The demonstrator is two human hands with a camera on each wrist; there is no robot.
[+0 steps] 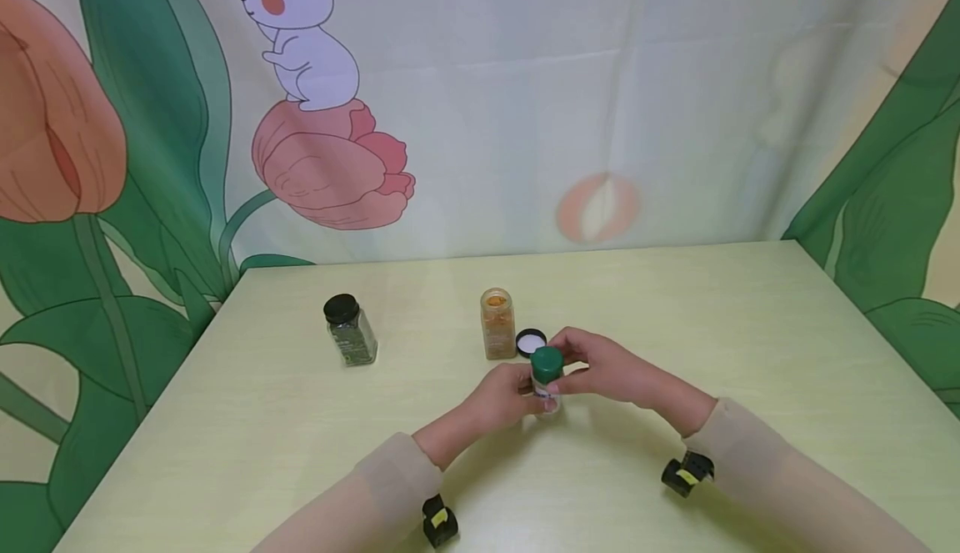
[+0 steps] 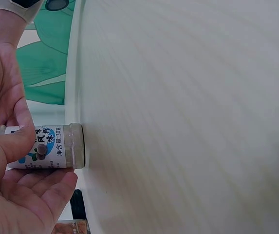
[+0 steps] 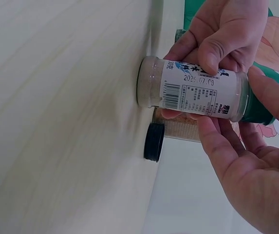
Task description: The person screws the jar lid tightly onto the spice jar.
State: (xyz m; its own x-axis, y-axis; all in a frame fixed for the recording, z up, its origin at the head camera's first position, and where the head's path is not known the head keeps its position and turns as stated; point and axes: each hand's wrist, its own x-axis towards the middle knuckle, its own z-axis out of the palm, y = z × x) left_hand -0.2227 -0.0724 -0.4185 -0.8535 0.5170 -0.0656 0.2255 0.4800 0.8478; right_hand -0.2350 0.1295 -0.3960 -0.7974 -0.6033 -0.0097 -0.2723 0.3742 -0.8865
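Observation:
A seasoning jar with a green lid (image 1: 547, 361) stands upright between both hands. Its white label (image 3: 190, 95) carries a barcode and small print, and pale contents show at the clear base. My left hand (image 1: 498, 399) grips the jar's body from the left, thumb across the label in the left wrist view. From the other side my right hand (image 1: 609, 372) holds the jar near its top, thumb by the lid and fingertips at the label's edge. The jar's base is close over the tabletop.
Just behind the hands stands an open jar of orange-brown seasoning (image 1: 498, 328). Next to it lies a black cap (image 1: 531, 342), white inside facing up. Farther left, a black-capped jar of green herbs (image 1: 352, 336) stands on the pale table (image 1: 225, 453). A printed curtain (image 1: 487, 119) hangs behind.

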